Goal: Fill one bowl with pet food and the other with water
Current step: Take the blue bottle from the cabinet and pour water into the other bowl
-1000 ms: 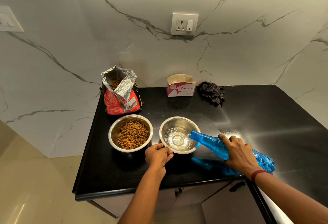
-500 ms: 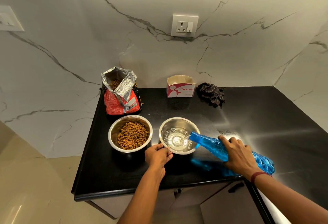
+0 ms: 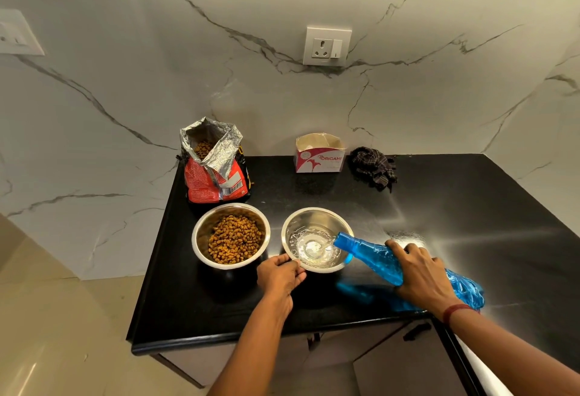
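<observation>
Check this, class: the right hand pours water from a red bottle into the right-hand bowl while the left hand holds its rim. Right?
No: the head view shows the bottle is blue, not red. The right hand does pour from it into the right-hand bowl, the left hand holding its rim.

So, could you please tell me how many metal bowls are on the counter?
2. The kibble bowl stands in front of the food bag; the water bowl sits to its right, under the mouth of the blue bottle. None appears hidden.
</observation>
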